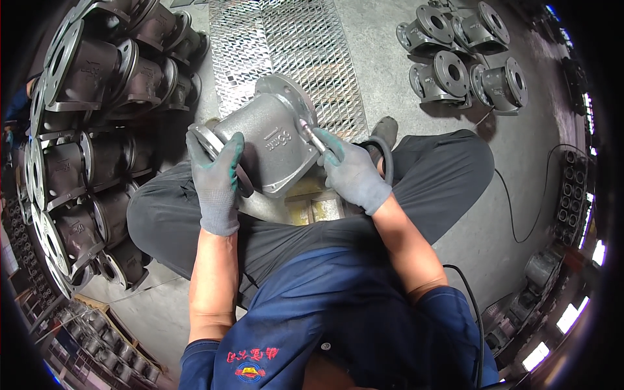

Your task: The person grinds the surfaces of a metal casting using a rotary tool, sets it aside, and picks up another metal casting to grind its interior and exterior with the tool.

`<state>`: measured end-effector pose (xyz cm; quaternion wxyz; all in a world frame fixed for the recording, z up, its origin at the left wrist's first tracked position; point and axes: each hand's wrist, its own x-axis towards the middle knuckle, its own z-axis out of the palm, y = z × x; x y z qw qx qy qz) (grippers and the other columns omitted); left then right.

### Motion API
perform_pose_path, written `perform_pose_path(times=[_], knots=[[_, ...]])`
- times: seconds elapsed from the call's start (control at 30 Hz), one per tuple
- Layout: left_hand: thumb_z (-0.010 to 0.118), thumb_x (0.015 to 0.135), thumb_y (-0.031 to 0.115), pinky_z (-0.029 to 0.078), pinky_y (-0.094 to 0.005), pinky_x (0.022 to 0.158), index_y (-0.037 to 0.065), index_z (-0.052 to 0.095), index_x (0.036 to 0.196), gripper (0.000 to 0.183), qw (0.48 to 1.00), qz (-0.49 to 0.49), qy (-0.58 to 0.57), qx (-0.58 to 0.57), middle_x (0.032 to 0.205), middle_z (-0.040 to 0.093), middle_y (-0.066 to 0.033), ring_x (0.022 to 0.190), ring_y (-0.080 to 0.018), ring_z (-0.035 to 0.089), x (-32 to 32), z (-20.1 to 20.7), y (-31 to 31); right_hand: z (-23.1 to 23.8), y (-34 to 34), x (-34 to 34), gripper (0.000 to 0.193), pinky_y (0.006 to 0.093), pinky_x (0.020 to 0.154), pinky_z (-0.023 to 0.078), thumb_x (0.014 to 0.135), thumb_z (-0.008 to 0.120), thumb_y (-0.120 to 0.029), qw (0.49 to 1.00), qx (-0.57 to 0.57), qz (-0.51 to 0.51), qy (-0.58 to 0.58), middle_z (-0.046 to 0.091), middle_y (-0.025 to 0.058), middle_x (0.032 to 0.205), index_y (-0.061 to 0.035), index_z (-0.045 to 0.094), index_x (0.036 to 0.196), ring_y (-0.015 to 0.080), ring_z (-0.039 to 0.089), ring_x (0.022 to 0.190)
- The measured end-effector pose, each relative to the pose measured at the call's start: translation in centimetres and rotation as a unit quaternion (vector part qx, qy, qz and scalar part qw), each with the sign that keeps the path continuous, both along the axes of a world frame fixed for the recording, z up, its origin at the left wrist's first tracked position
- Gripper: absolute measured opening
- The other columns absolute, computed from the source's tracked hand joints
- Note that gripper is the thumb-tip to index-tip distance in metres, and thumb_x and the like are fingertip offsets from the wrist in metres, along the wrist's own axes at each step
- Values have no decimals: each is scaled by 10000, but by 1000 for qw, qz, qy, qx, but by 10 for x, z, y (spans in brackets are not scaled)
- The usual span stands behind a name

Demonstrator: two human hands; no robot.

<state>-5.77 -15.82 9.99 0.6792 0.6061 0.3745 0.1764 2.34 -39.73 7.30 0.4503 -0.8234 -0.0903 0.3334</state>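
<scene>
Your big grey metal pipe body with round flat ends point(266, 146) is between your hands: 2 o'clock from your left hand point(218, 174), 10 o'clock from your right hand point(354, 170). It lies long-ways from 8 to 2 o'clock. Your left hand is nearer and grips its 8 o'clock rim point(210, 140). Your right hand is curled round a thin silver stick tool point(314, 138) by the far rim point(294, 97); I can't tell if it touches. Count: one body held, one tool, four like bodies point(496, 83) at 2 o'clock. The 10 o'clock pile point(91, 71) hides some, so no count.
</scene>
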Motion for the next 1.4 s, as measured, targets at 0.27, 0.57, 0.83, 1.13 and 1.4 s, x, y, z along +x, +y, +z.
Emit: perform_pose_path(times=[0.27, 0.57, 0.83, 1.13, 1.4], knots=[[730, 1039, 136, 519, -259, 838, -21, 454, 1611, 654, 999, -12, 14, 28, 1090, 666, -23, 931, -97, 627, -11, -10, 12, -6, -1, 1, 536, 381, 1041, 565, 1071, 567, -22, 993, -6, 91, -73, 750, 201, 1311, -52, 557, 1605, 295, 745, 1150], [711, 1055, 168, 517, -270, 883, -59, 452, 1600, 645, 1000, -24, 15, 4, 1137, 635, -40, 994, -112, 610, -16, -12, 14, 22, 33, -4, 592, 506, 1010, 572, 1106, 530, -135, 993, -60, 96, -27, 719, 288, 1204, -170, 414, 1685, 456, 721, 1122], [748, 1047, 168, 534, -283, 896, -82, 414, 1630, 717, 999, -11, 13, -30, 1195, 660, -69, 1003, -126, 631, -12, -7, 11, 8, 0, -1, 578, 415, 1008, 571, 1064, 596, -53, 998, 11, 69, -4, 745, 235, 1261, -84, 518, 1636, 380, 746, 1116], [714, 1040, 85, 570, -326, 949, -14, 679, 1431, 404, 999, 14, 43, -14, 1441, 636, -253, 1124, -255, 705, -10, -2, 7, 16, -5, 16, 528, 511, 994, 573, 1078, 591, -154, 940, -141, 292, -104, 741, 277, 1262, -58, 539, 1594, 480, 705, 1155], [825, 985, 199, 495, -266, 652, -110, 271, 1654, 922, 999, -2, 20, -48, 1079, 642, -107, 781, -135, 614, -1, 13, 0, 41, -1, 17, 494, 459, 998, 581, 1083, 615, -120, 985, -67, 152, -43, 759, 254, 1246, -47, 577, 1570, 407, 748, 1161]])
